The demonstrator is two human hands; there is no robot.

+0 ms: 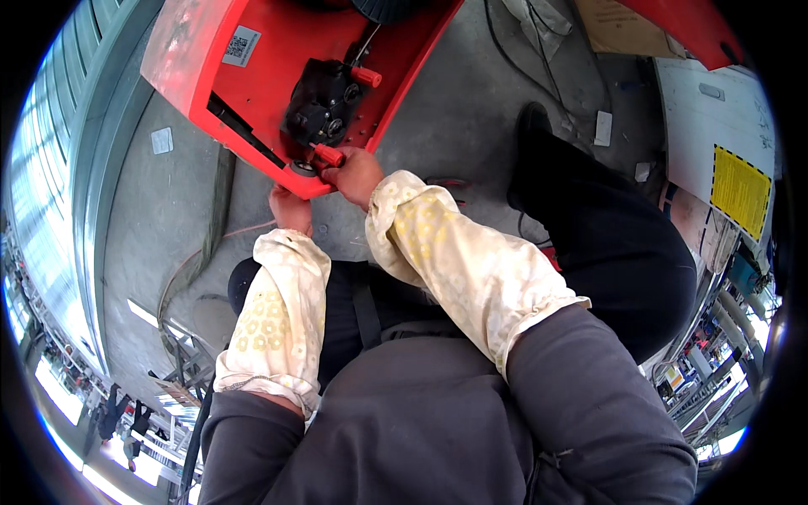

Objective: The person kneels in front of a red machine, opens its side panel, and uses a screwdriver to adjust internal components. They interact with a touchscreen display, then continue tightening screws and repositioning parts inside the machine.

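A red metal housing (278, 42) with an open side sits in front of me. Inside it is a black mechanical unit (320, 101) with an upper red handle (366, 77) and a lower red handle (328, 155). A round dark fitting (303, 168) lies at the housing's near corner. My right hand (357, 178) is at that corner, fingers closed beside the fitting and just under the lower red handle; what they pinch is hidden. My left hand (291, 210) reaches up beneath the housing's near edge, its fingers out of sight behind the red metal.
Black cables (539, 71) run over the grey concrete floor at the upper right. A white cabinet panel (715, 109) with a yellow label stands at the right, near a cardboard box (627, 29). Red-handled pliers (446, 182) lie on the floor. Corrugated metal sheeting curves along the left.
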